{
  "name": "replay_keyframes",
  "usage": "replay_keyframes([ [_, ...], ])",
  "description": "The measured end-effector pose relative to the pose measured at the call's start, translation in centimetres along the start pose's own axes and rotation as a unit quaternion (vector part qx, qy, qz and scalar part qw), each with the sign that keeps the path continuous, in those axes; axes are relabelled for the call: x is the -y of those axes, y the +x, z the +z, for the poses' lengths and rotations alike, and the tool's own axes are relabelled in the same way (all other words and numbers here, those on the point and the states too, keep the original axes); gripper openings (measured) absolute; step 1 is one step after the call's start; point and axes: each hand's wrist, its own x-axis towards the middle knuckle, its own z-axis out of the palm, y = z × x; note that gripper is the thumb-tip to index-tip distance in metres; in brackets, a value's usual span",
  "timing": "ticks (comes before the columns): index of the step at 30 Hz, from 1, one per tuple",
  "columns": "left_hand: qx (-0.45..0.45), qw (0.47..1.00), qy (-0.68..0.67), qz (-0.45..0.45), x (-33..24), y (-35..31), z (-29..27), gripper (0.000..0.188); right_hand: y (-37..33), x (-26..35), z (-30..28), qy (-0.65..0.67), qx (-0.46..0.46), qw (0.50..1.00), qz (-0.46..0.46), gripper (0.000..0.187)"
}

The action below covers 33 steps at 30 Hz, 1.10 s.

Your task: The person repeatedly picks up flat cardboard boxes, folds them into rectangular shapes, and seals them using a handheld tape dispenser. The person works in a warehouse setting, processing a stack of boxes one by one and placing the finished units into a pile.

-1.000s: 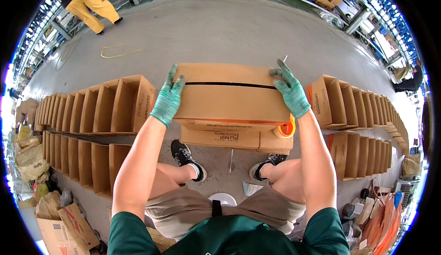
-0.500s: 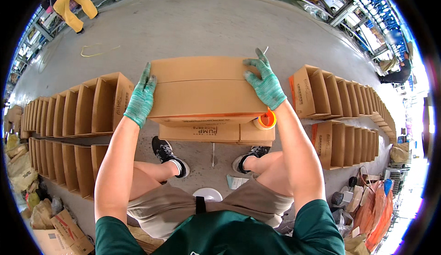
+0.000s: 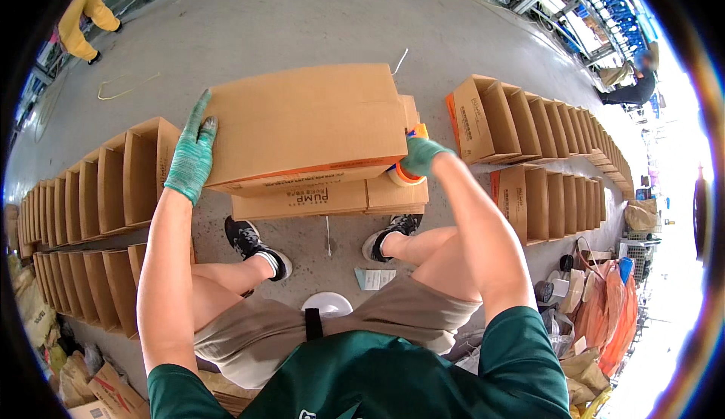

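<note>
We touch with our left hand (image 3: 192, 151), fingers nearly straight, the left side of the brown carton (image 3: 302, 124) above stacked cardboard (image 3: 298, 201) — our right hand (image 3: 425, 156) curls around the orange tape dispenser (image 3: 408, 177).

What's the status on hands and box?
Left hand open against left end of box. Right hand at tape roll, grip unclear. Box top closed, cardboard beneath.

You have two gloved hands (image 3: 190, 158), one closed box (image 3: 310, 120), one tape roll (image 3: 408, 176) and two shoes (image 3: 255, 244). You have two rows of open boxes (image 3: 140, 181) on each side, plus two other people (image 3: 642, 80).
</note>
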Motion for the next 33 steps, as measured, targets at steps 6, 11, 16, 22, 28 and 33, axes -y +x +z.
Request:
replay_keyframes([
  [6, 0.001, 0.997, 0.024, 0.078, -0.4, 1.3, 1.9, 0.048, 8.2, -6.7, 10.7, -0.071, -0.206, 0.975, 0.044, 0.040],
  [11, 0.007, 0.999, 0.051, -0.012, -0.9, -0.3, -0.5, 0.047, 5.5, -6.0, -1.1, 0.611, -0.348, 0.689, -0.175, 0.035],
  [16, 0.018, 0.997, 0.071, 0.014, -1.2, 0.2, 0.5, 0.047, -2.6, -0.3, -10.7, 0.604, -0.350, 0.638, -0.325, 0.049],
  [22, -0.020, 0.991, 0.091, 0.095, -0.4, 0.5, 0.4, 0.045, -0.5, 5.3, -11.9, 0.453, -0.159, 0.803, -0.353, 0.047],
  [28, -0.165, 0.923, 0.260, 0.232, -3.4, -0.3, 1.7, 0.040, 1.1, 2.6, -11.4, 0.441, -0.143, 0.823, -0.327, 0.068],
  [33, 0.029, 0.952, -0.289, -0.098, -9.1, -3.1, 4.5, 0.033, 1.0, 2.7, -11.0, 0.443, -0.140, 0.828, -0.314, 0.079],
])
